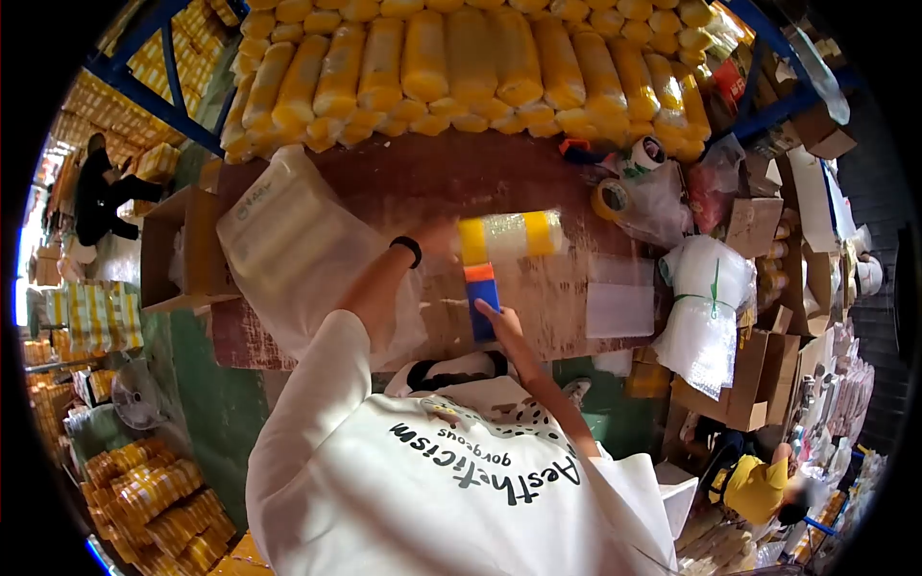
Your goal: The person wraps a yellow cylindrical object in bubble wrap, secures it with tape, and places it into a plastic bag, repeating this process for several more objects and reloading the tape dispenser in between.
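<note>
A cylindrical package (511, 236) in bubble wrap, with yellow tape bands around both ends, lies crosswise over the brown table. My left hand (440, 237), a black band on its wrist, is at the package's left end; its fingers are smeared by motion and I cannot tell whether they grip it. My right hand (501, 324) is closed around a blue tape dispenser (483, 305). The dispenser's orange head points away from me and meets the package's left taped band in this view.
Yellow-taped rolls (471, 62) are stacked along the table's (403, 173) back edge. A plastic bag (288, 240) lies at left beside a cardboard box (187, 245). Tape rolls (608, 200) and a bubble-wrap bundle (706, 288) are at right. People appear far left and lower right.
</note>
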A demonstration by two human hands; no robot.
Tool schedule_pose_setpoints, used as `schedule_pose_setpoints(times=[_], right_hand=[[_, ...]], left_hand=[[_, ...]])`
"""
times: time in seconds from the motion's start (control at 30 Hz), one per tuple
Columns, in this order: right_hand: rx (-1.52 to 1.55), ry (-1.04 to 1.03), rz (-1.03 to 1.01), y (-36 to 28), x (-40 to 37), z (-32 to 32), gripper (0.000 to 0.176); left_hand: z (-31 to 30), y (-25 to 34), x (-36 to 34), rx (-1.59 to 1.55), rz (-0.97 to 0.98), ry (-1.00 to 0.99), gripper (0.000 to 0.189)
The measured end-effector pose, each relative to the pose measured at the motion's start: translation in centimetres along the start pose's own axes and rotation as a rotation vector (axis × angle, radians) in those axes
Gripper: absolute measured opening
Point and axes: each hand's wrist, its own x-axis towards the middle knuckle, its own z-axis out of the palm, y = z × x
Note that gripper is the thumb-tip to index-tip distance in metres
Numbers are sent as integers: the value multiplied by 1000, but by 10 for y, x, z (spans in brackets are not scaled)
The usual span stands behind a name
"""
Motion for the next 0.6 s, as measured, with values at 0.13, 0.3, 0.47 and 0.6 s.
schedule_pose_setpoints(times=[0.13, 0.3, 0.47, 0.6], right_hand=[[-77, 51, -37, -1, 12, -4, 57], [-12, 12, -48, 0, -9, -25, 51], [-215, 37, -49, -29, 23, -28, 50], [-207, 38, -92, -78, 44, -7, 57]], left_hand=[[3, 4, -7, -77, 36, 70, 98], [14, 16, -19, -152, 19, 34, 103], [-39, 25, -34, -423, -128, -88, 106], [-34, -12, -23, -430, 37, 1, 103]])
